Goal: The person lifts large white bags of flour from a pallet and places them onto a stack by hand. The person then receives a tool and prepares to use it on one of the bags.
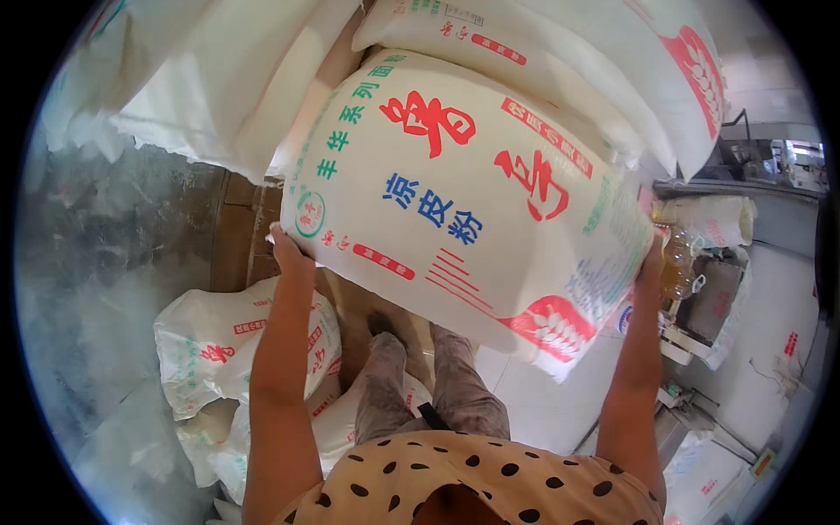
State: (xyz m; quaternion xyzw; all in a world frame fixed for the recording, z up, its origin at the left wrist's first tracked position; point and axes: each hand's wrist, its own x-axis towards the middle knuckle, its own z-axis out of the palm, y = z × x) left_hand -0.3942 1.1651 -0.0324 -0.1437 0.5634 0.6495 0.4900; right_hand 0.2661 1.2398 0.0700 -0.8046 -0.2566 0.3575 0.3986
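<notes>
A large, full white flour sack (350,201), printed in red, blue and green with a wheat-ear emblem, is tilted between my two hands. At its near left corner my left hand (291,252) is closed on the edge. My right hand (649,262) grips the right end, with its fingers mostly hidden behind the sack. The sack's far side touches other full white sacks (569,83) stacked beyond it. Whether those bear some of its weight, I cannot tell.
More white sacks (201,96) rise at the far left. Printed sacks (201,350) lie on the floor beside my legs. To the right are a clear plastic bottle of yellowish liquid (678,267), a rolled-up white sack (713,219) and a grey tray-like object (707,297).
</notes>
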